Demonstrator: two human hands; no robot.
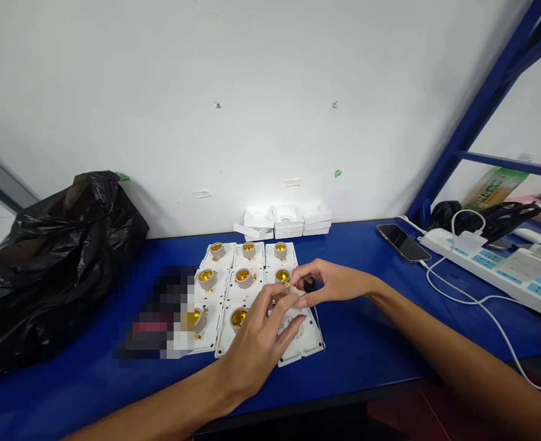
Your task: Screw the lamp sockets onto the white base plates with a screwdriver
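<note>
Several white square plates (252, 294) lie in rows on the blue table, most with a round lamp socket lined in brass, such as the lamp socket (244, 277) in the middle. Over the bare front-right plate (309, 344), both hands meet around a pale lamp socket (297, 296), mostly hidden by fingers; a small brass terminal (287, 285) sticks up from it. My left hand (265, 324) grips it from the left with bent fingers. From the right, my right hand (323, 283) pinches its other side. A small black object (309, 285) shows behind the right fingers.
Stacked white covers (289, 222) stand against the wall. A black plastic bag (68, 257) fills the left side, beside a pixelated patch. On the right are a phone (402, 242), a power strip (491, 260), loose white cables and a blue metal frame (475, 116).
</note>
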